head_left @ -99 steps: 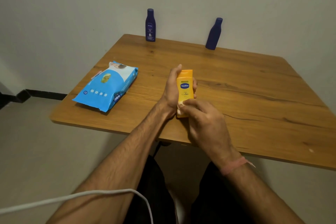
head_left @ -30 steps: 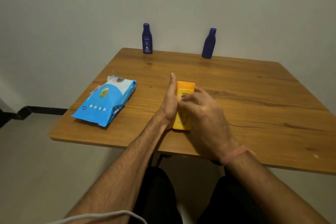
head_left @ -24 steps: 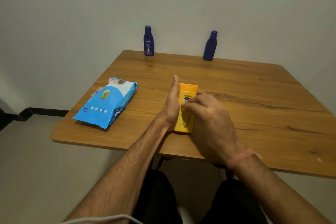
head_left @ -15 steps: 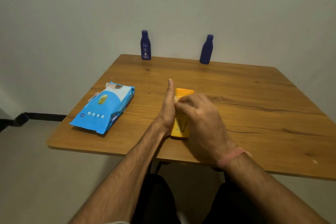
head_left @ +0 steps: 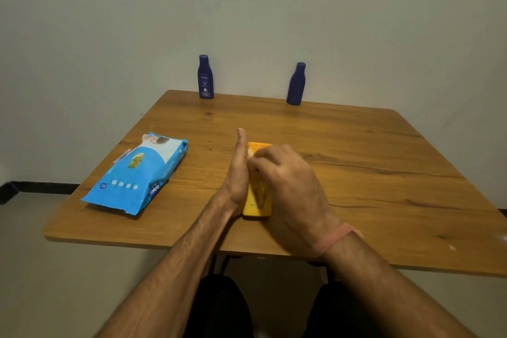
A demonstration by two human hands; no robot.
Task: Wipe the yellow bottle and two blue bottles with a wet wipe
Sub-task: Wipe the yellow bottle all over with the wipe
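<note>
- Yellow bottle [head_left: 257, 197]: smooth plastic, flattish, upright near front edge of wood-grain table [head_left: 356, 162].
- Left hand [head_left: 238, 173]: flat vs bottle's left side, fingers straight, not curled round it.
- Right hand [head_left: 288, 181]: fingers bent over bottle front, pinching small white wet wipe [head_left: 250, 151] at top.
- 2 blue bottles, far edge by plain wall: labelled one [head_left: 205, 77], plain one [head_left: 296, 84], well apart.
- 1 glossy blue wipes pack [head_left: 137, 173] lies flat, left of the hands.
- Pink band [head_left: 333, 239] on rt wrist.
</note>
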